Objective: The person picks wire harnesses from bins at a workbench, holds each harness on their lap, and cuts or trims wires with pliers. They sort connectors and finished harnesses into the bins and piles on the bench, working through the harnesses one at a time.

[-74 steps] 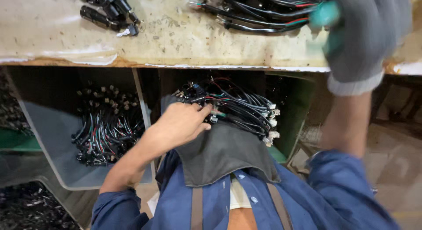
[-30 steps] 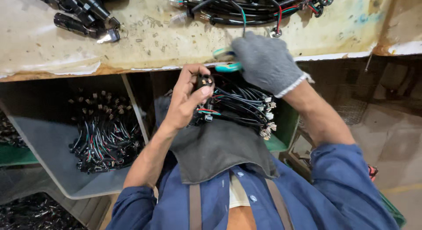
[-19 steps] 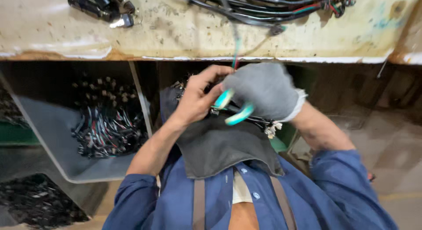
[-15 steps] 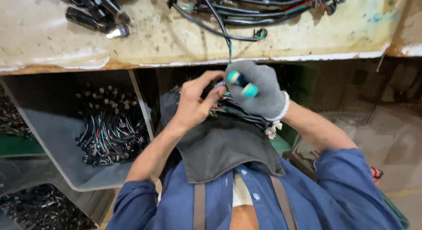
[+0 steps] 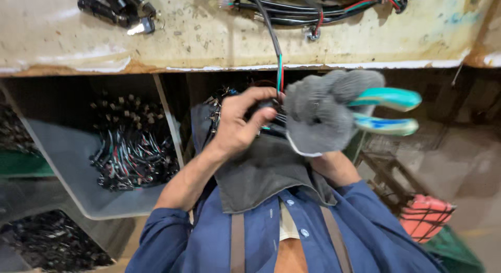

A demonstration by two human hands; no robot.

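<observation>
My bare left hand [image 5: 241, 121] pinches a small black connector with thin coloured wires [image 5: 279, 74] that run up over the bench edge. My right hand [image 5: 323, 114], in a grey knit glove, grips pliers with teal handles [image 5: 386, 110]; the handles stick out to the right and the jaws are hidden behind the glove, close to my left fingers. Both hands meet above a dark grey apron [image 5: 263, 174] on my lap. A bundle of wired connectors lies mostly hidden under the hands.
A worn pale workbench [image 5: 209, 38] spans the top, with black cable harnesses [image 5: 323, 7] and dark cylindrical parts [image 5: 112, 7] on it. Below it at left, a grey bin [image 5: 68, 163] holds several wired connectors [image 5: 133, 153]. A red-orange mesh object [image 5: 428, 218] sits at lower right.
My gloved right hand came down from the bench with the pliers and joined my left hand. The pliers have since turned so their handles point right, and both hands have lifted slightly toward the bench edge.
</observation>
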